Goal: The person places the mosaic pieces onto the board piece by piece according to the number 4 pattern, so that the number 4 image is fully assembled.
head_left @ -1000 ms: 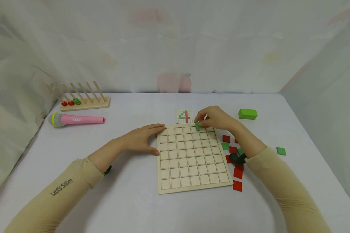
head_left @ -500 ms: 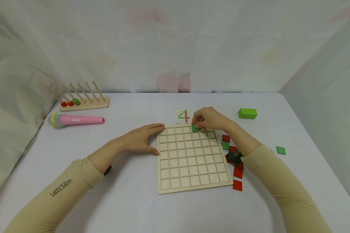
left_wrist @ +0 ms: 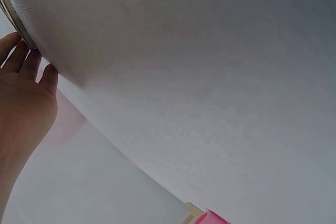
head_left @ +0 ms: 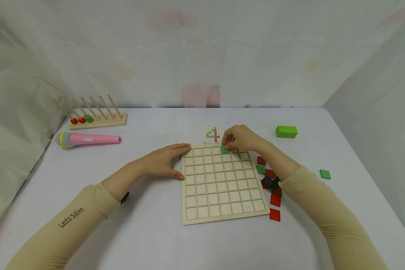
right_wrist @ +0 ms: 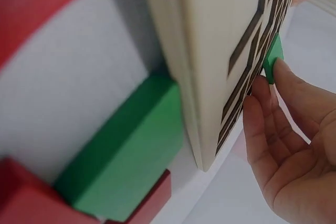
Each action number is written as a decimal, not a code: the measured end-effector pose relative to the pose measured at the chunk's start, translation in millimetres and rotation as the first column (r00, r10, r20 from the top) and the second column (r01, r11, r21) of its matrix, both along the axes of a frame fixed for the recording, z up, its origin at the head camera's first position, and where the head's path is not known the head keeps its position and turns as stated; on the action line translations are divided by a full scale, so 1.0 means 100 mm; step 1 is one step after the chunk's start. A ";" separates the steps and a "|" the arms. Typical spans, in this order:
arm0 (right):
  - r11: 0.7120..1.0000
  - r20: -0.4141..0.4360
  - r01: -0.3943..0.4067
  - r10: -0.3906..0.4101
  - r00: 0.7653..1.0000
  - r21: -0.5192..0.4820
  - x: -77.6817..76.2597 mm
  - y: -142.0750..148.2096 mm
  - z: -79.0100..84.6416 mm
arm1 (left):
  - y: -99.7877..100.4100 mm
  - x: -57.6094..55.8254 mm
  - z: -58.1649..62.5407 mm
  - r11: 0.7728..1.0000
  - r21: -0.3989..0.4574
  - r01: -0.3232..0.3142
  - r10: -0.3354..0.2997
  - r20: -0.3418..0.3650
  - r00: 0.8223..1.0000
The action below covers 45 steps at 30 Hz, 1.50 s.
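A square wooden grid board lies on the white table. My right hand pinches a green square tile between thumb and fingers at the board's far row, right of the middle. In the right wrist view that tile stands tilted against the grid, its lower end at the thumb. My left hand touches the board's left edge, thumb and fingers spread along the far-left corner. Seen from the left wrist, its fingertips meet the board's edge.
Red tiles and green tiles lie along the board's right side, partly under my right forearm. Behind the board is a small pattern card. A green block, pink microphone and pegged wooden stand sit farther back.
My right hand has shifted slightly left with the green tile, bringing it down onto a far-row square. The left hand has stayed at the board's edge.
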State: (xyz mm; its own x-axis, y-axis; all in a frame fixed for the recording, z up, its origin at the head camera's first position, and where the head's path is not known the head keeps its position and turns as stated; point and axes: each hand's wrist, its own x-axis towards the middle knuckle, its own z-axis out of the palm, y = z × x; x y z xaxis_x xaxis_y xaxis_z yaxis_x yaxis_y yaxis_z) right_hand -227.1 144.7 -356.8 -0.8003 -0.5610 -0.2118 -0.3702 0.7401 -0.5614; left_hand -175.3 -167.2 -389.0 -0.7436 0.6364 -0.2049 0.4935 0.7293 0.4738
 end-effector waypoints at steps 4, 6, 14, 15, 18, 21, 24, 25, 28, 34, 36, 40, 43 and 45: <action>1.000 0.004 0.008 -0.008 1.000 0.002 -0.01 0.00 -0.02 | 0.00 -0.01 -0.01 1.000 0.000 0.000 0.000 0.002 1.000; 1.000 0.001 0.007 -0.007 1.000 0.003 -0.01 0.00 -0.03 | 0.00 -0.01 -0.01 1.000 0.003 0.000 0.000 0.005 1.000; 1.000 -0.002 0.010 -0.010 1.000 -0.004 0.01 0.00 -0.01 | 0.01 0.01 0.03 1.000 0.006 -0.007 0.007 0.020 1.000; 1.000 0.000 0.009 -0.009 1.000 -0.006 0.01 0.00 -0.01 | 0.01 0.01 0.03 1.000 0.005 -0.008 0.008 0.020 1.000; 1.000 -0.001 0.008 -0.008 1.000 0.004 0.02 -0.01 0.00 | 0.01 0.01 0.03 1.000 0.000 -0.008 0.008 0.019 1.000; 1.000 -0.008 -0.007 0.007 1.000 0.016 0.03 -0.01 0.02 | 0.00 0.01 0.02 1.000 -0.002 -0.004 0.004 0.010 1.000; 1.000 -0.012 -0.017 0.017 1.000 0.018 0.03 0.02 0.06 | 0.00 0.01 0.01 1.000 0.000 -0.001 0.001 0.008 1.000; 1.000 -0.015 -0.020 0.020 1.000 0.014 0.03 0.04 0.07 | 0.00 0.01 0.01 1.000 0.002 0.000 0.000 0.007 1.000; 1.000 -0.024 -0.014 0.014 1.000 0.001 0.02 0.11 0.12 | 0.00 0.01 0.00 1.000 0.000 0.001 -0.001 0.006 1.000; 1.000 -0.027 -0.013 0.013 1.000 0.008 0.00 0.31 0.18 | 0.00 0.00 0.00 1.000 -0.003 -0.002 0.002 0.009 1.000; 1.000 -0.017 -0.011 0.011 1.000 0.011 0.01 0.36 0.18 | -0.01 0.00 0.00 1.000 -0.001 -0.003 0.003 0.011 1.000; 1.000 -0.007 0.000 0.000 1.000 0.022 0.07 0.48 0.19 | -0.01 0.01 0.00 1.000 0.006 -0.002 0.002 0.010 1.000; 1.000 0.000 0.006 -0.006 1.000 0.025 0.10 0.59 0.19 | 0.00 0.01 0.00 1.000 0.008 -0.002 0.002 0.008 1.000; 1.000 0.011 0.010 -0.010 1.000 0.017 0.12 0.66 0.20 | 0.00 0.01 0.00 1.000 0.009 -0.002 0.002 0.005 1.000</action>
